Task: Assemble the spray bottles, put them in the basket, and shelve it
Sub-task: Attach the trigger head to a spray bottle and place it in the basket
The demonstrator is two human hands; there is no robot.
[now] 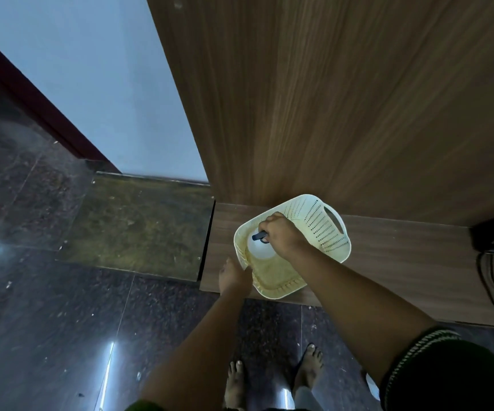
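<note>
while the left hand (235, 277) is clamped on the near rim of the cream perforated plastic basket (322, 223), the upright white spray bottle (260, 251) is gripped by its dark trigger head in the right hand (282, 237), directly above the basket floor.

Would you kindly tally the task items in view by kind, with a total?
Spray bottle, white with a dark trigger head, in the basket: 1
Basket, cream plastic: 1
Total: 2

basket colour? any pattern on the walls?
Pale cream-yellow basket, walls perforated with rows of small holes; clearest in the head view.
</note>
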